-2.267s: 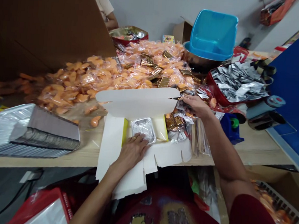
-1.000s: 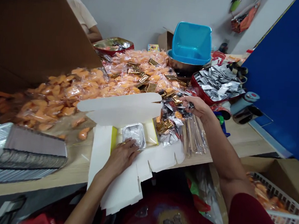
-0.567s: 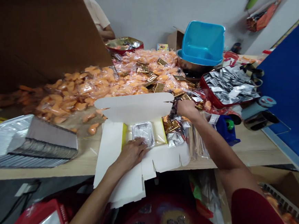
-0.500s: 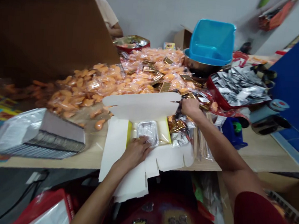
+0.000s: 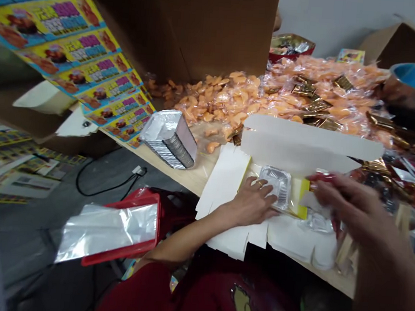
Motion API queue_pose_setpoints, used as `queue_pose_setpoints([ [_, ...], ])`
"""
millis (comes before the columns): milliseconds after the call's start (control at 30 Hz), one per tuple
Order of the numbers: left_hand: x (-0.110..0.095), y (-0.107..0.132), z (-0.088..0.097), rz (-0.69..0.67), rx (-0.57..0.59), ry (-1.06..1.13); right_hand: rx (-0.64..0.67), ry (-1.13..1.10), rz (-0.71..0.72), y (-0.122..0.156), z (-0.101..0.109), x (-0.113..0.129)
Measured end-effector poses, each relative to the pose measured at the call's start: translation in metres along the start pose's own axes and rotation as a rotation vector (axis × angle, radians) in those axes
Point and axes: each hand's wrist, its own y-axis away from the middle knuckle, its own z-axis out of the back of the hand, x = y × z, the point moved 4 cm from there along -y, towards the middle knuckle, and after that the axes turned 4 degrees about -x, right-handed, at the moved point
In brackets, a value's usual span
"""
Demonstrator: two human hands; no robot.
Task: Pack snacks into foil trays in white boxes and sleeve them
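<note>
An unfolded white carton (image 5: 223,180) with a yellow inside lies on the wooden table edge, its lid flap (image 5: 301,146) standing up. A small foil tray (image 5: 275,185) sits in it. My left hand (image 5: 252,207) lies flat on the carton, fingers spread, touching the tray's near rim. My right hand (image 5: 350,205) is blurred just right of the tray, fingers curled round small packets; a red one (image 5: 317,177) shows at its fingertips.
Heaps of orange wrapped snacks (image 5: 234,95) and gold packets (image 5: 315,104) cover the table behind. A stack of foil trays (image 5: 167,138) lies to the left. A big brown cardboard box (image 5: 189,24), printed flat cartons (image 5: 85,64), a red basket (image 5: 122,230) on the floor.
The camera has swung left and down. My right hand has come back from the packet pile to beside the foil tray, holding packets. My left hand has stayed on the tray.
</note>
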Motion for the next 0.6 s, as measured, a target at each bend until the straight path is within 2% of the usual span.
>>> queue_pose_setpoints([
  [100,0.012,0.018,0.026,0.12,-0.239,0.034,0.058,0.055,0.091,-0.015,-0.062,0.014],
  [167,0.037,0.029,0.038,0.299,-0.336,0.031,0.053,0.157,0.175,-0.025,-0.086,0.01],
  [233,0.073,0.035,0.042,0.507,-0.344,0.013,0.042,0.252,0.263,-0.028,-0.097,0.003],
  [333,0.132,0.031,0.041,0.789,-0.229,-0.056,0.006,0.304,0.344,-0.023,-0.096,-0.003],
  [433,0.183,0.012,0.039,0.985,-0.137,-0.092,0.0,0.292,0.309,-0.013,-0.084,-0.003],
  [500,0.205,-0.003,0.039,1.053,-0.139,-0.07,0.009,0.288,0.283,-0.006,-0.072,-0.002],
  [600,0.223,-0.022,0.044,1.063,-0.242,-0.018,0.0,0.307,0.237,0.004,-0.051,-0.005],
])
